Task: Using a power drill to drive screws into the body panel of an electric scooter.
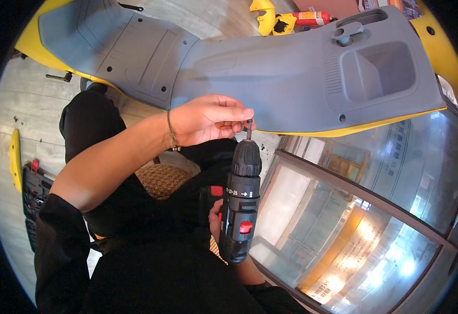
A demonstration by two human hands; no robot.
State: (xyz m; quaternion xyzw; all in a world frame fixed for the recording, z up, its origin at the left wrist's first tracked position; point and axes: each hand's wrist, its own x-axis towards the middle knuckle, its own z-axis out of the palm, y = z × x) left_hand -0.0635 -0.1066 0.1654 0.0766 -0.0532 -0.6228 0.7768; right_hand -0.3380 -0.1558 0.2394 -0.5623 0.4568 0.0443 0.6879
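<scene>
My right hand (215, 218) is wrapped around the grip of a black cordless drill (242, 204) with a red switch, its chuck pointing away from me. Most of that hand is hidden behind the tool. At the tip of the drill bit (249, 133), my left hand (208, 121) has thumb and fingers pinched together; a small dark piece shows there, too small to name. Just beyond that hand lies a large grey plastic panel (271, 89) with yellow edges, dark round holes and a recessed pocket. It looks like scooter bodywork.
Right of the drill is a framed glass pane (354, 230) full of reflections. A red fire extinguisher (312, 19) and yellow plastic parts (264, 15) lie beyond the panel. On the floor at left are an open tool case (36, 188) and a yellow strip (15, 159).
</scene>
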